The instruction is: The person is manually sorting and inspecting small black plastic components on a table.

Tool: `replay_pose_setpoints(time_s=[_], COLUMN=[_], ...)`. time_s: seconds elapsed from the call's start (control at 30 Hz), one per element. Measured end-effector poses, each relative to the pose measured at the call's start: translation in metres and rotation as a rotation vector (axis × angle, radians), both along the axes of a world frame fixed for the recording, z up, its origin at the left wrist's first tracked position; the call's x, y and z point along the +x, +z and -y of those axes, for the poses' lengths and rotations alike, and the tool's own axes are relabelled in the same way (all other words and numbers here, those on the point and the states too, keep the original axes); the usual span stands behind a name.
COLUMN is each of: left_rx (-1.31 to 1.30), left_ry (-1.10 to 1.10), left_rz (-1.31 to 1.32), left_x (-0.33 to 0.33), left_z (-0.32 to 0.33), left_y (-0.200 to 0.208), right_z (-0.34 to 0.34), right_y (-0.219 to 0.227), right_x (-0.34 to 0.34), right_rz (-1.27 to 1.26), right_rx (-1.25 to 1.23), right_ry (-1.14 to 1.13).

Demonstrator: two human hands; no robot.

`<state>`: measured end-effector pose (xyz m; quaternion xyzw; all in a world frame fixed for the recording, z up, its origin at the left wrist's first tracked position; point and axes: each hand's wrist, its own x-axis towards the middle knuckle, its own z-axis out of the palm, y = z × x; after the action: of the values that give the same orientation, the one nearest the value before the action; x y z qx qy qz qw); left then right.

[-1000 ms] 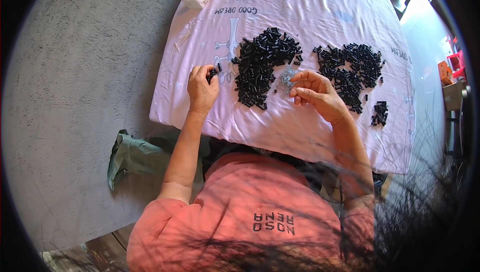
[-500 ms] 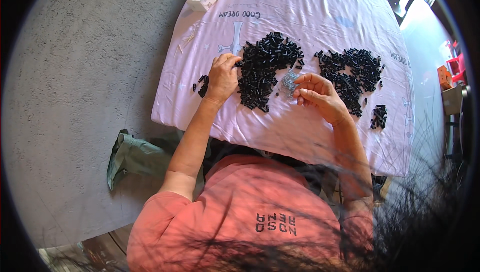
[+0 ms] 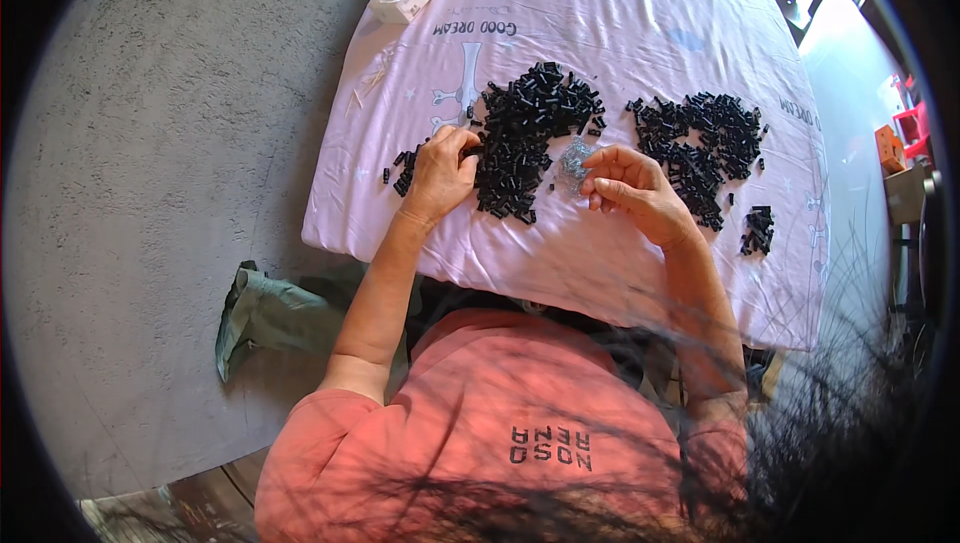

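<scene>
A light touch should serve best — the left hand [image 3: 438,175], curled, hold hidden, works at the heap of small black plastic-looking cylinders [image 3: 535,113] inward from the near edge of the pink-cloth-covered table [image 3: 560,253]; the right hand [image 3: 638,191], narrowly closed, hold unclear, is beside the small silvery metallic-looking pile [image 3: 573,163].

Black pieces [image 3: 507,168], silvery bits [image 3: 573,161], pale-pink printed cloth [image 3: 560,258]

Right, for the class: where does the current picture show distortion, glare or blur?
Head view: fisheye bends the pink cloth's edges; glare bleaches the upper right background. Head view: out-of-focus hair strands veil the lower right; the left hand and right hand look fairly sharp.
</scene>
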<state>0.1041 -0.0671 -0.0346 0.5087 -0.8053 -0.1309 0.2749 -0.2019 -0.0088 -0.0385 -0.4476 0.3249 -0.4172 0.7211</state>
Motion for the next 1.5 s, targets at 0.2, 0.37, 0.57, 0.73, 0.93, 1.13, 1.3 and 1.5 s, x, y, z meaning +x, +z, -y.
replay_pose_setpoints(time_s=[0.2,0.37,0.57,0.73,0.93,1.13,1.3,1.5], left_rx=[0.07,0.098,0.18,0.103,-0.021,-0.116,-0.13,0.051], left_ry=[-0.089,-0.161,-0.243,-0.306,-0.402,0.041,0.062,0.006], left_rz=[-0.127,-0.248,-0.359,-0.373,-0.34,-0.036,0.186,0.134], left_x=[-0.011,-0.032,-0.066,-0.09,-0.095,-0.025,-0.005,-0.01], left_z=[-0.017,-0.032,-0.051,-0.06,-0.052,0.033,0.054,0.034], left_y=[0.022,0.036,0.037,0.027,0.028,0.012,-0.005,0.002], right_z=[-0.002,-0.001,-0.003,-0.003,-0.001,0.001,0.003,0.003], right_y=[0.002,-0.004,-0.003,-0.005,-0.009,-0.006,-0.012,-0.015], right_x=[0.002,0.005,0.009,0.01,0.008,0.007,0.005,0.002], right_rz=[-0.013,0.036,-0.013,-0.022,-0.026,-0.001,0.016,0.024], right_rx=[0.01,0.009,0.0,-0.009,-0.013,-0.006,0.0,-0.008], right_ry=[-0.012,-0.011,-0.018,-0.023,-0.034,-0.119,-0.154,-0.159])
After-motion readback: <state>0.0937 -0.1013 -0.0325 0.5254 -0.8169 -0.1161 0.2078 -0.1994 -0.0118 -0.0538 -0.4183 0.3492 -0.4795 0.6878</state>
